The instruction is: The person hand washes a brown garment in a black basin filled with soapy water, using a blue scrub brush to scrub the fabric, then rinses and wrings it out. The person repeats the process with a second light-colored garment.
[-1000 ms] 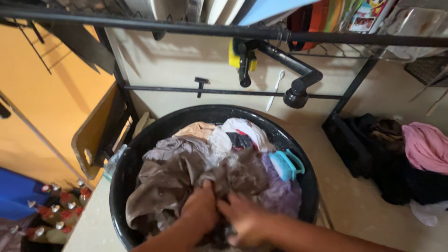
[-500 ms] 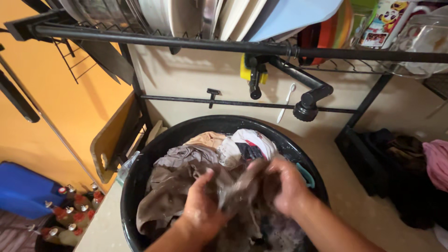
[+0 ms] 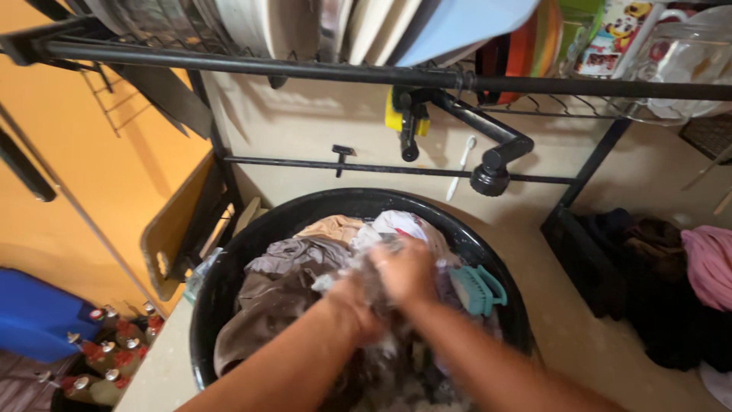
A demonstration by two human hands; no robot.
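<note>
A round black basin (image 3: 252, 244) sits below me, full of wet clothes in grey, brown, beige and white. My left hand (image 3: 352, 301) and my right hand (image 3: 408, 268) are pressed together over the middle of the basin, both gripping a bunched grey wet garment (image 3: 364, 281) with soapy foam on it. A teal scrub brush (image 3: 477, 289) lies at the right inside edge of the basin, just beside my right hand. A beige cloth (image 3: 334, 226) shows at the far side.
A black tap with a spray head (image 3: 488, 177) hangs above the basin under a black dish rack (image 3: 305, 70) holding plates. Dark and pink clothes (image 3: 705, 263) are heaped on the right. Bottles (image 3: 107, 358) and a blue container (image 3: 30, 324) stand at lower left.
Both hands have lifted the grey garment higher and shifted right and farther across the basin, rubbing it together; the view has tilted slightly.
</note>
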